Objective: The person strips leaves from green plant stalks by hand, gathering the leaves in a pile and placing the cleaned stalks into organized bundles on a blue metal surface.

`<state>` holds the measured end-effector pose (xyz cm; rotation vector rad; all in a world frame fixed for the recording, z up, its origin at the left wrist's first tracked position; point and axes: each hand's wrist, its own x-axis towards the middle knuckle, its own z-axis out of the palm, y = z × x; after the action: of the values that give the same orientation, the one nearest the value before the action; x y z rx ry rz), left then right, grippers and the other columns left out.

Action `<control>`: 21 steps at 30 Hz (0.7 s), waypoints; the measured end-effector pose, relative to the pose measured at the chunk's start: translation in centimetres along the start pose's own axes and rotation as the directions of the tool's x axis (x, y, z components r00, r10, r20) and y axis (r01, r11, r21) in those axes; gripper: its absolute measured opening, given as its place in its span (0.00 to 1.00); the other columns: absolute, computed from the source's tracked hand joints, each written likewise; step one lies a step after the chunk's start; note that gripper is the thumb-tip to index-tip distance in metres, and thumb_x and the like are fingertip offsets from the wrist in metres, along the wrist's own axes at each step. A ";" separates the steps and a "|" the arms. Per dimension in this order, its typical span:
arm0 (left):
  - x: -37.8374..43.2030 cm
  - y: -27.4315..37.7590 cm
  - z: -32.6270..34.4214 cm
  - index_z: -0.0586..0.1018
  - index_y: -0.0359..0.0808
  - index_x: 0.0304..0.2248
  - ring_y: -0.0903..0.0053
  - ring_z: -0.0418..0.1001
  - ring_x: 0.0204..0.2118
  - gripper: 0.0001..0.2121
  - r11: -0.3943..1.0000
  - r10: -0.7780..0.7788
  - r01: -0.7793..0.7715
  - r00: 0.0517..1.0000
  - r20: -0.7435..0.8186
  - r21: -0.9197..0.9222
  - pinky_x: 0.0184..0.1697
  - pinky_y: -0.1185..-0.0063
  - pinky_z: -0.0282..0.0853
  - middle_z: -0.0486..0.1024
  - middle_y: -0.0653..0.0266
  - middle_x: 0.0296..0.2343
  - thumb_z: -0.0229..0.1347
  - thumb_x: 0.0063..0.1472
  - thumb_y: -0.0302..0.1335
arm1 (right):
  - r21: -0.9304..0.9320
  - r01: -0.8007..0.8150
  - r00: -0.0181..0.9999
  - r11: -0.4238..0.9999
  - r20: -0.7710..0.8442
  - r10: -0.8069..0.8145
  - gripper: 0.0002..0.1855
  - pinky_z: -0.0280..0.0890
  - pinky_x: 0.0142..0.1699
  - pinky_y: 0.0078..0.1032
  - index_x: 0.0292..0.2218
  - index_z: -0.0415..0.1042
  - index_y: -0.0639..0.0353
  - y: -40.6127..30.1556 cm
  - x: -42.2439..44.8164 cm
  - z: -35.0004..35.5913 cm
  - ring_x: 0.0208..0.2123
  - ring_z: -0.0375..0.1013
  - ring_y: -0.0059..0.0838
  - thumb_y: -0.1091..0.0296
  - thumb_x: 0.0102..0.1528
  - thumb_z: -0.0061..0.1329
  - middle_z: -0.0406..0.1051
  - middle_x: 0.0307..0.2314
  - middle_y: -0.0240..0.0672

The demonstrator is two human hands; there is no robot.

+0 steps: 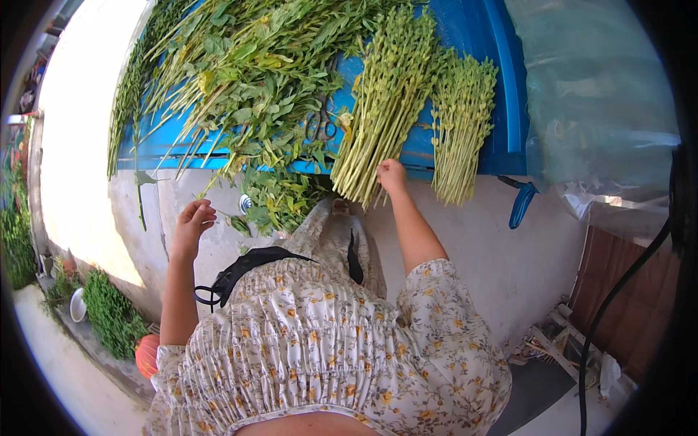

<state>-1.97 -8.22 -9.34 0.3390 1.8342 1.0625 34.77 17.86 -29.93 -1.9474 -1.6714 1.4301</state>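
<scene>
My right hand (391, 176) is at the lower stem ends of a large bundle of stripped green stalks (390, 92), fingers closed on a stalk at its right edge. The stalks carry pod-like clusters at their upper ends. A smaller bundle of stripped stalks (463, 125) lies to the right. My left hand (192, 224) is raised below the table's left part with bent fingers; whether it pinches something thin cannot be told. Just beyond it, stems hang from a pile of leafy stalks (256, 60). Dark-handled scissors (320, 125) lie between pile and bundle, partly under leaves.
The stalks rest on a blue table (425, 143), their ends overhanging its near edge. Loose leaves (281, 201) are heaped below that edge. Translucent plastic sheeting (594, 82) hangs at right, near a black cable (616, 289). A red lantern (147, 355) is at lower left.
</scene>
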 end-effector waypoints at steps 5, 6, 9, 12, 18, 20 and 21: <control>0.4 0.1 0.0 0.70 0.36 0.37 0.82 0.70 0.29 0.10 1.000 -0.009 0.010 1.000 -0.010 0.018 0.34 0.84 0.66 0.71 0.68 0.26 0.46 0.58 0.31 | -0.164 0.012 0.995 0.986 -0.098 -0.029 0.09 0.65 0.31 0.33 0.32 0.68 0.59 -0.1 0.0 0.5 0.28 0.69 0.36 0.64 0.51 0.46 0.70 0.27 0.39; 0.2 0.2 0.0 0.70 0.35 0.36 0.82 0.70 0.29 0.10 1.000 -0.010 0.011 1.000 -0.011 0.026 0.33 0.84 0.66 0.71 0.68 0.26 0.46 0.58 0.31 | -0.221 0.039 0.993 0.974 -0.104 -0.063 0.08 0.64 0.31 0.34 0.32 0.68 0.58 -0.8 -0.3 0.3 0.29 0.69 0.37 0.65 0.52 0.45 0.69 0.27 0.40; 0.5 0.1 -0.2 0.71 0.35 0.36 0.81 0.70 0.29 0.10 1.000 -0.006 0.006 1.000 0.002 0.022 0.33 0.83 0.65 0.72 0.67 0.26 0.47 0.57 0.31 | -0.336 -0.025 1.000 0.942 0.002 0.027 0.07 0.64 0.30 0.35 0.32 0.67 0.58 -3.0 0.0 -0.7 0.28 0.68 0.38 0.65 0.52 0.44 0.69 0.27 0.39; 1.0 -0.1 -0.7 0.71 0.35 0.36 0.82 0.70 0.29 0.10 1.000 0.009 -0.010 1.000 0.006 0.026 0.33 0.83 0.65 0.72 0.67 0.26 0.47 0.58 0.32 | -0.388 -0.088 0.993 0.917 0.038 0.112 0.09 0.64 0.29 0.36 0.33 0.68 0.57 -3.9 0.5 -0.9 0.29 0.68 0.39 0.63 0.54 0.41 0.68 0.28 0.40; 4.1 -0.2 -3.0 0.71 0.35 0.36 0.82 0.69 0.30 0.10 0.999 0.015 -0.018 0.998 0.064 0.044 0.34 0.82 0.65 0.72 0.67 0.27 0.46 0.58 0.32 | -0.305 0.068 0.941 0.950 -0.297 -0.163 0.12 0.66 0.30 0.31 0.35 0.68 0.62 0.1 -1.5 1.0 0.26 0.71 0.38 0.64 0.50 0.45 0.72 0.25 0.40; 6.6 -0.2 -4.2 0.71 0.34 0.36 0.81 0.70 0.30 0.10 0.997 0.020 -0.023 0.999 0.035 0.078 0.34 0.82 0.66 0.73 0.65 0.28 0.46 0.58 0.31 | 0.099 0.105 0.972 0.989 -0.222 -0.081 0.08 0.62 0.18 0.22 0.34 0.66 0.63 3.8 -2.4 2.3 0.15 0.67 0.26 0.71 0.51 0.43 0.70 0.19 0.36; 8.0 -0.4 -4.8 0.71 0.34 0.36 0.81 0.70 0.29 0.11 0.996 0.014 -0.016 1.000 0.025 0.085 0.34 0.81 0.66 0.73 0.64 0.28 0.45 0.58 0.31 | 0.252 0.094 0.985 0.963 -0.162 -0.054 0.07 0.59 0.15 0.19 0.34 0.66 0.63 5.0 -3.4 2.8 0.12 0.65 0.22 0.72 0.51 0.42 0.69 0.18 0.35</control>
<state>-9.99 -5.97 -13.62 0.4149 1.8618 0.9876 36.30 12.17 -33.02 -1.7828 -1.3972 1.3562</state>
